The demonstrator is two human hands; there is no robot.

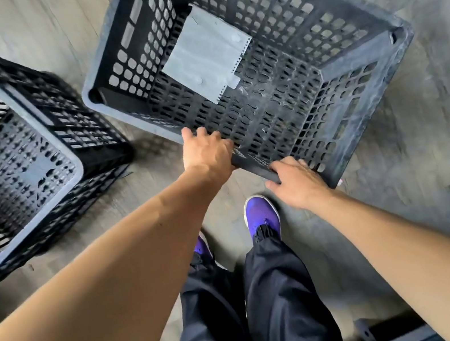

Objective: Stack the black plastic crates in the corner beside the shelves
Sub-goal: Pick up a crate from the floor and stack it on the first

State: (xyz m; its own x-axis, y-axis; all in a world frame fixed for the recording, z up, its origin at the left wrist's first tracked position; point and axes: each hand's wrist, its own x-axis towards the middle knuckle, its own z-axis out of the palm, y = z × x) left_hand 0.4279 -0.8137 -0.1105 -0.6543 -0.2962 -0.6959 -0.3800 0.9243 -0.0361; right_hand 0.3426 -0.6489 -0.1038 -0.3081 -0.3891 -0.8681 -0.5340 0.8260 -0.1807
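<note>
Fingers (201, 134) of our left hand (206, 153) curl tight over the near rim of the black crate (281, 8) in front of us, gripping it. The fingers (280, 165) of our right hand (299, 179) hook over the same rim just beside, thumb on the outside, also holding. The two hands sit close together on that one edge, near its corner.

This crate is open side up, with slotted walls and a perforated bottom, and it looks tipped toward us; we cannot tell whether it is clear of the floor (439, 132). Inside lies one flat grey sheet (206, 53) with a notched edge, against the far part of the bottom.

To our left a second black crate (9, 97) stands on the floor, apart from the first, with nothing we can see in it.

We count two crates, one sheet, two hands. Below the held rim are our two purple shoes (261, 215) and dark trousers (276, 296)
</note>
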